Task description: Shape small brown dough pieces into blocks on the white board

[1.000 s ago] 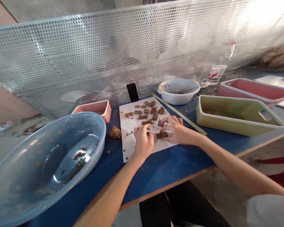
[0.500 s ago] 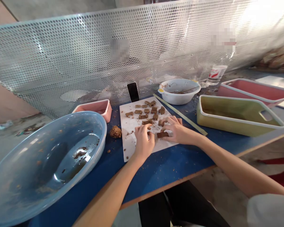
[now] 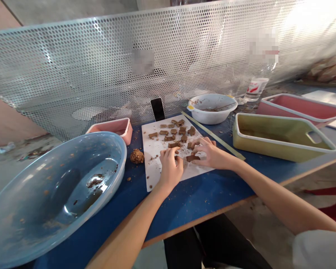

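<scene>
A white cutting board (image 3: 152, 149) lies on the blue table (image 3: 201, 194) with several small brown shaped dough pieces (image 3: 172, 131) in rows at its far end. My left hand (image 3: 170, 166) rests on the board's near part, fingers curled down against it beside a brown piece. My right hand (image 3: 210, 152) sits just to the right, fingers pinched on a dark brown dough piece (image 3: 190, 158). A round lump of brown dough (image 3: 136, 156) lies on the table just left of the board.
A large blue basin (image 3: 53, 186) with dough smears fills the left. A pink tub (image 3: 114, 127), a black phone (image 3: 157, 108), a white bowl (image 3: 211, 107), a pale stick (image 3: 212, 136), a yellow-green tray (image 3: 280, 136) and a pink tray (image 3: 302, 106) stand before a perforated metal screen (image 3: 100, 67).
The right hand has drawn the dark dough piece slightly up and closer to the left hand. The left hand has barely shifted.
</scene>
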Action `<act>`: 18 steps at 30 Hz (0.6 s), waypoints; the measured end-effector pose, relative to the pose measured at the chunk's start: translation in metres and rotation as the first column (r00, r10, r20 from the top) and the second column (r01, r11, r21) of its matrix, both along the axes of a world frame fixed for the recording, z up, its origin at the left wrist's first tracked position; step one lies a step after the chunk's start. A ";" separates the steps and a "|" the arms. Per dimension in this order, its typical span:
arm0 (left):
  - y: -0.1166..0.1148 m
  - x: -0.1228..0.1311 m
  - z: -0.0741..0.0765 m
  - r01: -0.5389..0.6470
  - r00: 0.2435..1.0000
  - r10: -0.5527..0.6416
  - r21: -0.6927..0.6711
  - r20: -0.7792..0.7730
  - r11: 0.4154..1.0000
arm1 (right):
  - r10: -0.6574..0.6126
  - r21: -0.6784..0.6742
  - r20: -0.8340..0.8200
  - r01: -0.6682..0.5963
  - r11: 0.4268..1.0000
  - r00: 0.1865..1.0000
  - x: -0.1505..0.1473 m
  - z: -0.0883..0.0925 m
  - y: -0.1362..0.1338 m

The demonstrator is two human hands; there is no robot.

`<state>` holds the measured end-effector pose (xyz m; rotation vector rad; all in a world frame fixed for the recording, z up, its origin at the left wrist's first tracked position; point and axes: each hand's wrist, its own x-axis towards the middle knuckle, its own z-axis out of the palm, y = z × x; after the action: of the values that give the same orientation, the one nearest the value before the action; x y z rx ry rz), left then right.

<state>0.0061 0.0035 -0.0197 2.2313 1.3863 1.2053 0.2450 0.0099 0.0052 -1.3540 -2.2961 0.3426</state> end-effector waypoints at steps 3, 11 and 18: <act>0.000 0.000 0.000 0.002 1.000 -0.002 0.001 -0.003 1.000 | -0.006 0.000 0.001 0.006 1.000 1.000 0.001 0.002 0.000; 0.002 -0.001 0.002 0.140 0.988 -0.142 -0.041 -0.052 0.989 | -0.007 0.054 0.033 0.006 0.999 0.999 0.000 -0.003 0.000; 0.007 -0.002 -0.001 0.225 0.966 -0.238 -0.127 -0.098 0.966 | 0.022 0.063 0.080 -0.027 0.998 0.997 0.001 -0.002 0.000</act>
<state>0.0043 0.0105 -0.0212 2.3331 1.1596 0.9122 0.2457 0.0099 0.0032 -1.3311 -2.3694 0.2252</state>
